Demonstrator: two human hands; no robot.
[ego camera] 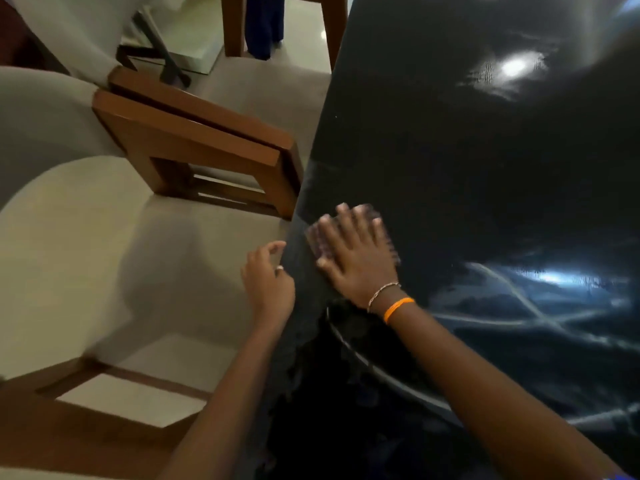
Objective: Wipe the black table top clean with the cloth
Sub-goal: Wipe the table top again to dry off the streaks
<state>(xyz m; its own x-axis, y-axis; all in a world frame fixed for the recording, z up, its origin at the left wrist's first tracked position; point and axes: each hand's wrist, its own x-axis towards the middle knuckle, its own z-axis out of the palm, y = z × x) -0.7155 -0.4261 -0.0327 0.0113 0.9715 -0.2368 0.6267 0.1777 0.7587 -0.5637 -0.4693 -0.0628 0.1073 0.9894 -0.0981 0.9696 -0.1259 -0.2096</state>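
Cloth handling: the small purplish checked cloth (316, 237) looked soft, light and limp; best pressed flat under the palm.
Cloth position: near the glossy black table top's (485, 150) left edge.
Right hand (358, 256): fingers spread flat, pressing the cloth.
Left hand (268, 278): fingers loosely curled, holding nothing, at the table edge.
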